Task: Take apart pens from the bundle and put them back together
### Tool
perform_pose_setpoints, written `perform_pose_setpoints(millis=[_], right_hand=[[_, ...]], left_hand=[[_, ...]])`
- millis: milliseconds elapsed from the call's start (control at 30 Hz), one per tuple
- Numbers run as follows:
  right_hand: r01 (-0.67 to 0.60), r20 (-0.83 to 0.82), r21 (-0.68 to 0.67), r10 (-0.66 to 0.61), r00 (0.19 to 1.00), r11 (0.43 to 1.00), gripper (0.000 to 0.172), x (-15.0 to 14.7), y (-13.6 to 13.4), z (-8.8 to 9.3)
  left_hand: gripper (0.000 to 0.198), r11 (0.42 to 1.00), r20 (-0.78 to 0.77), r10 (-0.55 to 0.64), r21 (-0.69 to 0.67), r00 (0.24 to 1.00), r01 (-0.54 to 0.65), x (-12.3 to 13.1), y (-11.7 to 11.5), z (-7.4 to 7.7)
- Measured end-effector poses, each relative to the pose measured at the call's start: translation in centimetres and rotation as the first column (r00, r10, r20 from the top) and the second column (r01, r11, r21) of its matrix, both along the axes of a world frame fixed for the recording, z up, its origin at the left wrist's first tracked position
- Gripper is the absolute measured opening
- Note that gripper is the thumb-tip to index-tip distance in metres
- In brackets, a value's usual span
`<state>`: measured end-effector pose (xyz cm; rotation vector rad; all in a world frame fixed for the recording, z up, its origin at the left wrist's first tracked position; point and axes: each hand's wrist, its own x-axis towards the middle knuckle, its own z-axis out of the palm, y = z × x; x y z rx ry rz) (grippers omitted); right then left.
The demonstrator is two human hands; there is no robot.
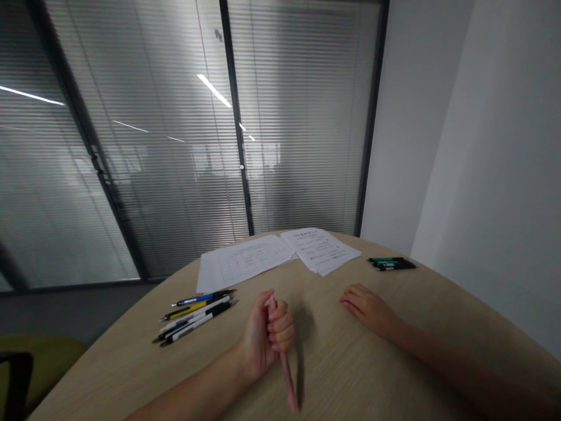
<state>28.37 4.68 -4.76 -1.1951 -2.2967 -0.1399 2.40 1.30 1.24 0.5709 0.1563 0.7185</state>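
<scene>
My left hand (pixel 258 342) is wrapped in a fist around a pink pen (pixel 287 380), with the thumb over its upper end. The pen slants down toward me, and its lower end is close to the tabletop; whether it touches cannot be made out. On the table to the right, my right hand (pixel 368 307) lies palm down with its fingers together and slightly bent, holding nothing visible. Left of my left hand is a group of several pens (pixel 197 316) in blue, yellow, white and black. Beyond my right hand sits a bunch of dark and green pens (pixel 391 264).
Printed sheets lie at the far side of the round wooden table (pixel 324 374): a sheet with a grid (pixel 243 260) and a page of text (pixel 322 251). A green chair (pixel 52 356) stands at the lower left. Behind are glass panels with blinds (pixel 302 117) and a white wall (pixel 482 175).
</scene>
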Motion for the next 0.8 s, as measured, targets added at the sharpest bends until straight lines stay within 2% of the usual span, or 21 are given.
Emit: perform_pose_setpoints(millis=[133,400,800], right_hand=[[0.003,0.006,-0.020,-0.003,1.000,1.000,0.019,-0.09,-0.11,0.18],[0.010,0.010,-0.025,-0.010,1.000,1.000,0.021,0.05,0.12,-0.14],[0.010,0.010,-0.028,-0.010,1.000,1.000,0.023,0.03,0.07,-0.11]], left_hand=[[0.046,1.000,0.013,-0.005,0.017,1.000,0.005,-0.04,-0.09,-0.09],[0.059,0.999,-0.023,-0.045,-0.017,0.999,0.044,-0.32,0.16,0.08],[0.053,0.999,-0.033,-0.033,-0.013,0.999,0.033,-0.25,0.13,0.27]])
